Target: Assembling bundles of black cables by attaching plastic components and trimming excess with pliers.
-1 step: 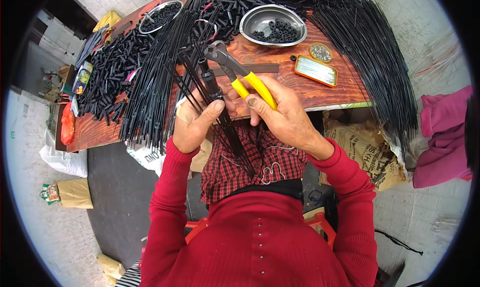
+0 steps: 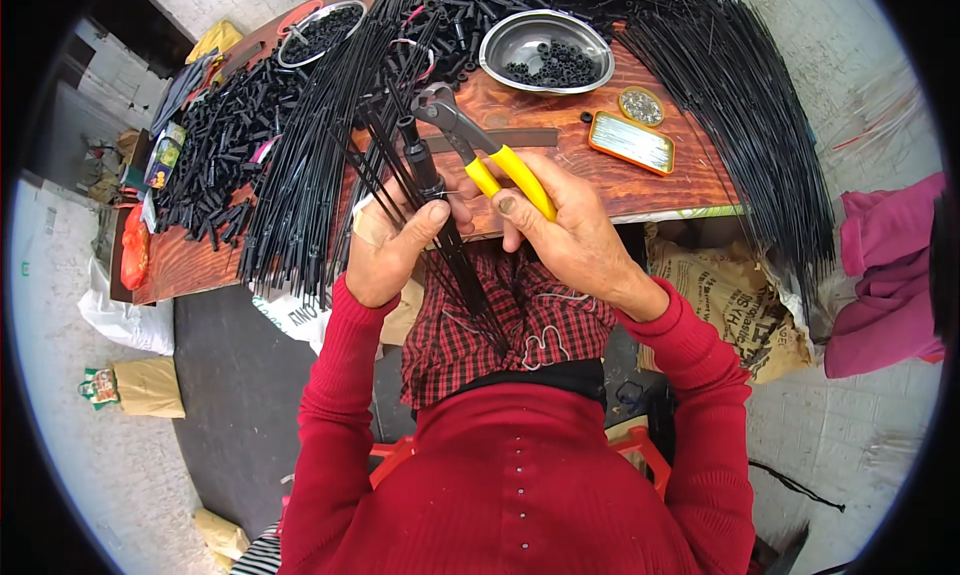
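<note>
My left hand (image 2: 392, 237) is closed round a black plastic tube piece (image 2: 421, 165) with thin black rods fanned about it, like an umbrella frame. Its thumb presses on the collar, where a short bit of thin wire (image 2: 447, 190) sticks out. Some rods reach up past the fingers; others hang down over the red-checked cloth (image 2: 450, 345) on my lap. In my right hand (image 2: 570, 225) are grey-jawed pliers (image 2: 490, 155) with yellow handles. Their head points up and left, just beside the tube's top and apart from the wire. The right fingertips are partly hidden.
Loose black tube pieces (image 2: 215, 155) and long black rods (image 2: 310, 175) cover the left of the wooden table (image 2: 650, 200). A metal bowl (image 2: 490, 60) of small black rings, an orange-rimmed tin (image 2: 632, 142) and a round lid (image 2: 641, 105) stand at right. More rods (image 2: 760, 125) overhang the right edge.
</note>
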Tool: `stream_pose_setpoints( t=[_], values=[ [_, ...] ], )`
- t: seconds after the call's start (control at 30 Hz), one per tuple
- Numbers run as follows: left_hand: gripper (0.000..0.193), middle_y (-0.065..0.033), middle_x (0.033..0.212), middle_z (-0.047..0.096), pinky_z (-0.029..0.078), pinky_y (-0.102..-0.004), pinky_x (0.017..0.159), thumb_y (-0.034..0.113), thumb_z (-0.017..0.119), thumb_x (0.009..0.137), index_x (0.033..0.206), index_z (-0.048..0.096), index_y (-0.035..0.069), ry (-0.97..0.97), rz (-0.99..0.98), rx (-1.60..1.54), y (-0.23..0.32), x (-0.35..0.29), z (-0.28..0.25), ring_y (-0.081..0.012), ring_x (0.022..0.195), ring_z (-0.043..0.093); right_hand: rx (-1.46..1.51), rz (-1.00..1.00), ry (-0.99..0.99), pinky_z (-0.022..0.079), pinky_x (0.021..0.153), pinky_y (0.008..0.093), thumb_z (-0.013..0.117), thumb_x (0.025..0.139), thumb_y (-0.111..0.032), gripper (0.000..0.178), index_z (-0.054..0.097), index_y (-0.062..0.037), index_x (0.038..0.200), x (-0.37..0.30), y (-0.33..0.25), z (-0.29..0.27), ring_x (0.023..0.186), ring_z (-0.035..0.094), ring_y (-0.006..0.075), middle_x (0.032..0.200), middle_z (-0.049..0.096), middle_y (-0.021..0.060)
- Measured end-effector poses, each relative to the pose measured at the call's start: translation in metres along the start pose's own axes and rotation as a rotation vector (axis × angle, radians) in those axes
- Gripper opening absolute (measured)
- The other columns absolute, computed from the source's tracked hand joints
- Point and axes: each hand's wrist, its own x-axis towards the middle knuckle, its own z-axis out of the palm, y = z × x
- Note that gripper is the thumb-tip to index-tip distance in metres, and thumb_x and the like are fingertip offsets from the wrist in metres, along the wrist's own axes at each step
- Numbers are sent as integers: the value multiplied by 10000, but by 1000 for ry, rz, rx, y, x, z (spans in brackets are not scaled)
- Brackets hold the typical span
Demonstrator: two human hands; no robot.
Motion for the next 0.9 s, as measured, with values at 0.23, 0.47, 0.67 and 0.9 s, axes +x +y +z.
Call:
stream_pose_setpoints(
  t=[0.23, 0.47, 0.67, 0.9],
  values=[
    [265, -118, 965, 661, 518, -320, 823, 83, 624, 891, 1120, 548, -26, 89, -37, -34, -4, -2, -5, -188, 895, 645, -108, 194, -158, 470, 574, 214, 494, 952, -76, 269, 521, 28, 1199, -25, -17, -28, 611, 535, 63, 973, 656, 78],
    [328, -99, 927, 665, 530, -316, 802, 141, 642, 869, 1129, 572, -47, 113, -37, -43, -7, -2, -2, -184, 851, 655, -188, 294, -269, 503, 624, 236, 504, 958, -95, 264, 505, 23, 1194, -33, -32, -38, 666, 607, 100, 969, 655, 83],
    [320, -99, 930, 671, 524, -312, 801, 141, 651, 861, 1109, 588, -51, 135, -10, 2, -8, -3, 0, -175, 836, 657, -186, 282, -277, 510, 606, 275, 480, 907, -25, 247, 517, 12, 1149, -30, -36, -37, 628, 618, 131, 895, 651, 85],
    [292, -93, 923, 677, 516, -300, 795, 129, 651, 859, 1089, 607, -46, 160, 10, 26, -6, -6, 1, -164, 828, 653, -176, 307, -283, 514, 625, 287, 483, 898, -19, 252, 516, 8, 1146, -28, -39, -33, 646, 625, 136, 905, 650, 90]
  ],
)
